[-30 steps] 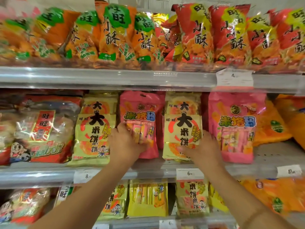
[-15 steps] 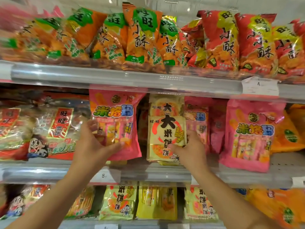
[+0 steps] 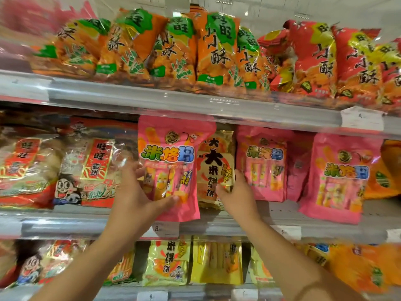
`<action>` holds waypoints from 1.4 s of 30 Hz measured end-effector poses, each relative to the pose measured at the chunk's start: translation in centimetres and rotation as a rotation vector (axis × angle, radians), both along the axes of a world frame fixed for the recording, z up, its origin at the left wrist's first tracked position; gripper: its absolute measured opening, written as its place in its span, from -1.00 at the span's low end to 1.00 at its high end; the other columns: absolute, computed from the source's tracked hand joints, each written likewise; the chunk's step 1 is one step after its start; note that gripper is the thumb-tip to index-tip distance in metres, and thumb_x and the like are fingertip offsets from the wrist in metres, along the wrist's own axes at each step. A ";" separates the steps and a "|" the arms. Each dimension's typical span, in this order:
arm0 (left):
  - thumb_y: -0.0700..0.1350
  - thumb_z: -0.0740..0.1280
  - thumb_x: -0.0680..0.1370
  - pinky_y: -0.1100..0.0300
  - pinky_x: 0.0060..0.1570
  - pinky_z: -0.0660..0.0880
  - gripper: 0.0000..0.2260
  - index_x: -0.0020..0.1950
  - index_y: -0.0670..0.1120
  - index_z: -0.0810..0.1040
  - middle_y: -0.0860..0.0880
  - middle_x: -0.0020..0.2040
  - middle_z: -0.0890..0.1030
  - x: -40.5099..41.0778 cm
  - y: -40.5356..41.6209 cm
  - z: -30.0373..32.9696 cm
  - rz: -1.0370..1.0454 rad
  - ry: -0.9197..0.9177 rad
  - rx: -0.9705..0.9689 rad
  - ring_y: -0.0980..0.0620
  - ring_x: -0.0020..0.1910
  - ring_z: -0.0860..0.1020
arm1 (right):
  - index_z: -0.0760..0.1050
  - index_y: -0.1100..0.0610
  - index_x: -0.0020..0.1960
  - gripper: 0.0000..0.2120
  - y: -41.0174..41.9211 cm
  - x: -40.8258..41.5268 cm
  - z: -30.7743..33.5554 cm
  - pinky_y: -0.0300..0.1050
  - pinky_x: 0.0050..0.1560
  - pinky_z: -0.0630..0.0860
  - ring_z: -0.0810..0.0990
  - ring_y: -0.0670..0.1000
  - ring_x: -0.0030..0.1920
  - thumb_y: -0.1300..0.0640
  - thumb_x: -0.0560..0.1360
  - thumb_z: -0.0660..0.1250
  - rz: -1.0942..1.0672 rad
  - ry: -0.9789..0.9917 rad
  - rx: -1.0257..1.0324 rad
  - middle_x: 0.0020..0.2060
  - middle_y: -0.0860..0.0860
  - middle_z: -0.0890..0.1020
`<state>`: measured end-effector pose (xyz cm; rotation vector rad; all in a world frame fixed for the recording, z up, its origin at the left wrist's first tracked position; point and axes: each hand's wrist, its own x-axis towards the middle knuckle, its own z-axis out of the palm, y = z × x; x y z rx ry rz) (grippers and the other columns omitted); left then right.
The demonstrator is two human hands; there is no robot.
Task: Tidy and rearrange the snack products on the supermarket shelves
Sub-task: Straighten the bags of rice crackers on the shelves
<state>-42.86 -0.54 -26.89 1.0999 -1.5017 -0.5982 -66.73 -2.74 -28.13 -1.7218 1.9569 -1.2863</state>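
Observation:
My left hand (image 3: 138,196) grips a pink snack bag (image 3: 171,161) by its lower left part, thumb across the front, and holds it upright in front of the middle shelf (image 3: 86,224). My right hand (image 3: 236,192) grips the lower right edge of a yellow rice-cracker bag (image 3: 214,166) that stands just right of the pink bag, partly behind it. Two more pink bags, one (image 3: 263,164) close to my right hand and another (image 3: 340,177) further right, stand on the same shelf.
Clear red-labelled cracker bags (image 3: 86,166) fill the middle shelf's left side. Orange-green bags (image 3: 212,53) and red bags (image 3: 314,59) crowd the top shelf. Yellow packs (image 3: 167,261) and orange bags (image 3: 358,268) sit on the lower shelf. Price tags (image 3: 165,229) line the shelf edges.
My left hand has pulled the pink bag out and carried it left, in front of the yellow bags. My right hand has shifted the yellow rice-cracker bag left beside it.

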 end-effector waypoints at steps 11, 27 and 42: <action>0.18 0.64 0.12 0.37 -0.24 0.47 -0.18 0.17 0.31 0.17 0.20 0.04 0.51 -9.6 1.7 0.6 -0.212 -0.091 -0.035 0.23 -0.10 0.57 | 0.40 -0.41 0.20 -0.56 9.8 -3.8 0.7 -0.56 0.06 0.41 0.39 -0.49 0.15 -0.43 0.35 0.31 0.194 -0.349 -0.048 0.08 -0.54 0.48; -0.20 0.53 0.41 0.20 -0.12 0.55 -0.34 0.30 0.18 0.22 0.15 -0.06 0.55 -20.1 -1.5 1.9 -0.402 -0.155 -0.031 0.27 -0.14 0.57 | 0.47 -0.04 0.05 -0.65 7.8 -15.4 2.1 -0.02 0.06 0.58 0.65 -0.02 0.00 0.29 0.42 0.48 0.001 -0.351 -0.191 -0.01 -0.04 0.65; -0.25 0.38 0.52 0.29 -0.20 0.43 -0.35 0.51 0.02 0.14 0.08 0.04 0.58 -22.2 -2.0 -0.6 -0.163 -0.389 -0.051 0.08 -0.09 0.55 | 0.23 0.10 0.50 -0.46 3.3 -15.4 0.0 0.02 0.18 0.48 0.57 0.15 0.20 0.06 0.58 0.30 -0.086 0.041 -0.074 0.20 0.12 0.60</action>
